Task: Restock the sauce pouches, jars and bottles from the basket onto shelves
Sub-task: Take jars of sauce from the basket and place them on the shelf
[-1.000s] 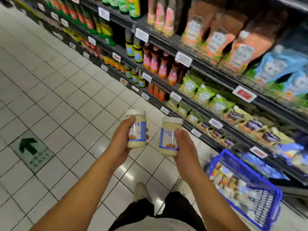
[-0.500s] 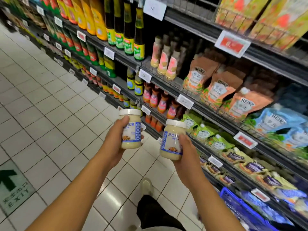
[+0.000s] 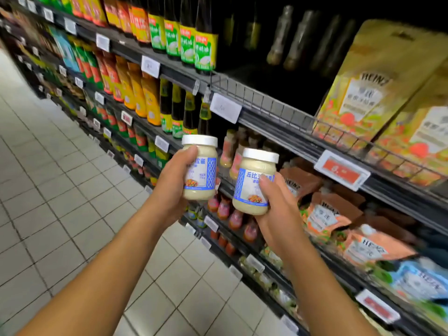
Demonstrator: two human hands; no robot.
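My left hand (image 3: 171, 187) grips a jar of pale creamy sauce (image 3: 202, 175) with a white lid and a blue-edged label. My right hand (image 3: 276, 214) grips a second jar of the same sauce (image 3: 249, 178), a little lower and to the right. Both jars are upright and held in front of the shelving, level with a shelf of small pink-labelled bottles (image 3: 228, 151). Above that, a wire-fronted shelf (image 3: 264, 103) has a dark gap behind its rail. The basket is out of view.
Dark bottles with green and yellow labels (image 3: 191, 42) fill the upper shelves to the left. Large yellow pouches (image 3: 378, 81) stand at upper right, orange pouches (image 3: 324, 214) and blue pouches (image 3: 421, 282) lie lower right. A tiled aisle floor (image 3: 60, 190) runs along the left.
Both hands have lifted the jars higher toward the shelves. My view has tilted up and the blue basket has dropped out of sight.
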